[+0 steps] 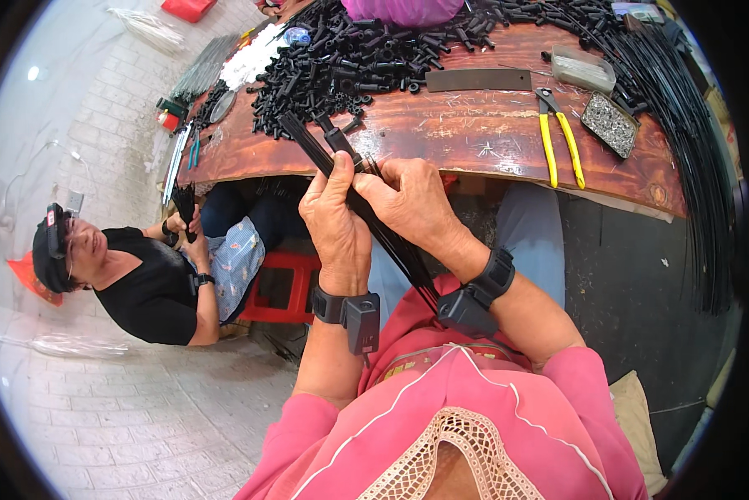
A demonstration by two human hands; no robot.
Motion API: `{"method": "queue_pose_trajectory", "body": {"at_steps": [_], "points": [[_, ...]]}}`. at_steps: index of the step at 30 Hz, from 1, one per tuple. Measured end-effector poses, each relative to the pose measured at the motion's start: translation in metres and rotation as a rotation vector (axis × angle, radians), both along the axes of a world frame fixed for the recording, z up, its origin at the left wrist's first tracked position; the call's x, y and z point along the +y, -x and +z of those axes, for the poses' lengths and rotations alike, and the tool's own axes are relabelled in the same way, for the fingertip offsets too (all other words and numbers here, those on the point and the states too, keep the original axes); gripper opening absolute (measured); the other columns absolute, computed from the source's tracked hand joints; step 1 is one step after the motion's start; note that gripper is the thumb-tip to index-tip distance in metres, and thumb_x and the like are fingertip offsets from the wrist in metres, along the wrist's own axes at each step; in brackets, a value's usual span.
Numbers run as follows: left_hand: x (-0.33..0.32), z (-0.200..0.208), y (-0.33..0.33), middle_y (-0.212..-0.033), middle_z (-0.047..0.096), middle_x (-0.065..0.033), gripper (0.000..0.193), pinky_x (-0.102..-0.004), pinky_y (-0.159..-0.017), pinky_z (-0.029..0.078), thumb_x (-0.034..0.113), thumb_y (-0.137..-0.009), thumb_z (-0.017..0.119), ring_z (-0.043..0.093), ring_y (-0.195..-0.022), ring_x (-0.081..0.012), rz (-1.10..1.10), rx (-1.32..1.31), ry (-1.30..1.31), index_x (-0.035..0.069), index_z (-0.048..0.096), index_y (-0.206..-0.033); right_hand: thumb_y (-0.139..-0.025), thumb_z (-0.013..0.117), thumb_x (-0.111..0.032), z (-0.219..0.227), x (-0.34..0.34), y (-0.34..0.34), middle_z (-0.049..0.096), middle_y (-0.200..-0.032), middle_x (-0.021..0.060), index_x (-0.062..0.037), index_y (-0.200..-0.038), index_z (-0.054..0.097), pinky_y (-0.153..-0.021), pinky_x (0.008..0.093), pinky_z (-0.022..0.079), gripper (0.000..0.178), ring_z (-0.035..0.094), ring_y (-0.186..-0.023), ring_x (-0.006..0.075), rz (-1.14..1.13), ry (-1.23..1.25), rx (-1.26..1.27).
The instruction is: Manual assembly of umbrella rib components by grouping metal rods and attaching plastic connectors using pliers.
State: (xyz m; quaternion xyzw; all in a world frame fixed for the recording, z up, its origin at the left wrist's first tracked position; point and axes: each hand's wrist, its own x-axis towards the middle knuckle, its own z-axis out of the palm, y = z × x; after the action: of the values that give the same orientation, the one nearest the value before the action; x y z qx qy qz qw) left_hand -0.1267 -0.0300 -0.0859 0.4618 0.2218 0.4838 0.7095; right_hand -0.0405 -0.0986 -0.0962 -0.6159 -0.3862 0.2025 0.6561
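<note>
Over my lap, just off the table's near edge, I hold a bundle of thin black rods (pixel 404 257) that slants from upper left down toward my waist. My left hand (pixel 334 223) is closed around it, thumb pointing up along the rods. Close beside it, my right hand (pixel 416 200) has its fingers curled in, thumb and forefinger pressed against the bundle. A dark tubular piece (pixel 338 138) sticks out above my fingers beside the rod ends; how it joins the rods is hidden by my hands.
On the wooden table (pixel 474 125) lie a heap of black plastic parts (pixel 333 71), a flat metal strip (pixel 479 79), yellow-handled pliers (pixel 562 137), a tray of small metal pieces (pixel 609 125) and long black rods (pixel 674 142). A co-worker (pixel 145 279) sits at left holding black rods.
</note>
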Motion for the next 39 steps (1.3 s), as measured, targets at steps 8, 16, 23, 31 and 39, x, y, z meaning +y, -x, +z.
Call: {"method": "queue_pose_trajectory", "body": {"at_steps": [8, 16, 23, 31, 39], "points": [[-0.003, 0.000, -0.001, -0.088, 0.065, -0.0018, 0.016, -0.0231, -0.069, 0.047, 0.013, -0.093, 0.067, 0.059, -0.076, -0.0079, 0.025, 0.008, -0.024, -0.001, 0.066, -0.100, -0.080, 0.058, -0.033, -0.001, 0.003, 0.007, 0.060, -0.066, 0.0283, 0.0050, -0.070, 0.063, -0.062, 0.0491, 0.051, 0.039, 0.064, -0.065, 0.0443, -0.064, 0.015, -0.063], [-0.004, 0.003, -0.001, -0.087, 0.065, -0.0020, 0.015, -0.0226, -0.069, 0.046, 0.013, -0.093, 0.067, 0.058, -0.076, -0.0075, 0.031, 0.016, -0.034, -0.001, 0.066, -0.099, -0.082, 0.060, -0.034, -0.003, 0.003, 0.003, 0.061, -0.066, 0.0271, 0.0043, -0.073, 0.065, -0.061, 0.0479, 0.050, 0.040, 0.064, -0.065, 0.0423, -0.022, -0.003, -0.007], [-0.001, 0.003, 0.003, -0.087, 0.065, -0.0027, 0.016, -0.0229, -0.068, 0.047, 0.014, -0.093, 0.068, 0.059, -0.075, -0.0076, -0.046, 0.025, -0.003, -0.001, 0.066, -0.096, -0.082, 0.066, -0.033, -0.005, -0.002, -0.008, 0.059, -0.059, 0.0216, 0.0048, -0.074, 0.066, -0.054, 0.0409, 0.045, 0.039, 0.063, -0.056, 0.0275, 0.061, -0.025, 0.030], [-0.006, 0.010, 0.007, -0.087, 0.068, -0.0063, 0.012, -0.0245, -0.069, 0.052, 0.009, -0.089, 0.070, 0.063, -0.074, -0.0115, -0.084, 0.101, -0.050, -0.002, 0.067, -0.093, -0.085, 0.071, -0.030, -0.003, -0.010, -0.008, 0.063, -0.060, 0.0088, 0.0060, -0.086, 0.069, -0.055, 0.0319, 0.046, 0.036, 0.057, -0.058, 0.0090, 0.147, -0.044, 0.178], [-0.005, 0.006, 0.003, -0.089, 0.068, -0.0136, 0.016, -0.0363, -0.076, 0.059, 0.012, -0.093, 0.065, 0.070, -0.084, -0.0268, -0.072, 0.057, -0.065, -0.003, 0.061, -0.097, -0.085, 0.074, -0.024, -0.002, -0.020, -0.010, 0.062, -0.063, -0.0007, 0.0009, -0.086, 0.073, -0.043, 0.0203, 0.041, 0.025, 0.055, -0.057, 0.0032, 0.224, -0.063, 0.388]]}}
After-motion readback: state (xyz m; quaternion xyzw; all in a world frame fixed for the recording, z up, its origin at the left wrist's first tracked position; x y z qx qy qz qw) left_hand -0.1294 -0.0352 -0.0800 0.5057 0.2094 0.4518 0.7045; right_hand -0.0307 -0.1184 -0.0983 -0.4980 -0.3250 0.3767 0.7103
